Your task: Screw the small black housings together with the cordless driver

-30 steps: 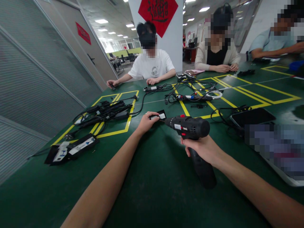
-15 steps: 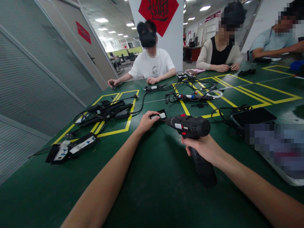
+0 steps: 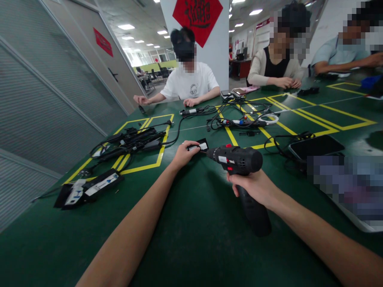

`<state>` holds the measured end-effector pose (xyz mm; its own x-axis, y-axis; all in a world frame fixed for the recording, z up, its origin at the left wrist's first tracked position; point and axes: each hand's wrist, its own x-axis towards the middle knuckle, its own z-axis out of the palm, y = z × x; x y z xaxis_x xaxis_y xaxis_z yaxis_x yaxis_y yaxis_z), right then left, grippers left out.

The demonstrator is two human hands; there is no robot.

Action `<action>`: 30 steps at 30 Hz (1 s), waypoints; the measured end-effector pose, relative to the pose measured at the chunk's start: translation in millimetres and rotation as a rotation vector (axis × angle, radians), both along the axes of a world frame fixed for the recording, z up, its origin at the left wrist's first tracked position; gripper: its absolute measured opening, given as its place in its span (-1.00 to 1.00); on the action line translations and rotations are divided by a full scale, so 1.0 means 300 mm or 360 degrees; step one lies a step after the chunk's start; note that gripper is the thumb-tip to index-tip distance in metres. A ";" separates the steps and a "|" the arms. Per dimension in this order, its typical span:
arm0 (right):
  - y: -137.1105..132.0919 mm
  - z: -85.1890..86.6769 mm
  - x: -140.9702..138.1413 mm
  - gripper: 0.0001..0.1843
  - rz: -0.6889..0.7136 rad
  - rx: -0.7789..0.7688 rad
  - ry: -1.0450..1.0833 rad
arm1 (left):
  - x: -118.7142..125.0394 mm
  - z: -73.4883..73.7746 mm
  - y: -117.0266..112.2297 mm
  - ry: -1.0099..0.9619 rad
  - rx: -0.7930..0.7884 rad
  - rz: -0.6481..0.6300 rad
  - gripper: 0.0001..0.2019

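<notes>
My right hand is wrapped round the grip of a black cordless drill with red switches. The drill lies level and points left. Its bit reaches the near edge of a small flat black piece with a white label. My left hand pinches that piece from its left side against the green table. The fingers partly cover it, and whether the bit sits in a screw is too small to tell.
Bundled black cables and adapters lie at the left inside yellow tape lines, with black packets nearer. More cables spread beyond my hands. A tablet lies at the right. Three people sit around the table, one in a white shirt opposite.
Both my hands and the drill keep their places on the black piece; the view shifts slightly. Opposite, the person's hand has risen a little above a small black object.
</notes>
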<state>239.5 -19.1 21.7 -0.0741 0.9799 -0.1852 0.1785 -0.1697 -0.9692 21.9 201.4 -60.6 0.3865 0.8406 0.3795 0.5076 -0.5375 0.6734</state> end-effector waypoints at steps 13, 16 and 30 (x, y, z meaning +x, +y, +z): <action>0.000 0.004 0.001 -0.91 0.0010 -0.0014 -0.0012 | -0.001 0.004 -0.007 -0.0008 -0.0024 -0.0010 -0.68; 0.000 0.009 0.002 -0.91 0.0011 -0.0010 -0.0011 | -0.001 0.004 -0.008 -0.0012 -0.0023 -0.0013 -0.67; -0.004 0.019 -0.002 -0.92 -0.0018 -0.0047 -0.0031 | 0.003 0.009 -0.016 0.0001 -0.0025 0.0010 -0.67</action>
<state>238.9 -20.1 27.4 -0.0594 0.9747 -0.2153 0.1955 -0.2002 -0.9601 22.7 196.6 -57.7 0.3815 0.8489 0.3658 0.5115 -0.5235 0.6814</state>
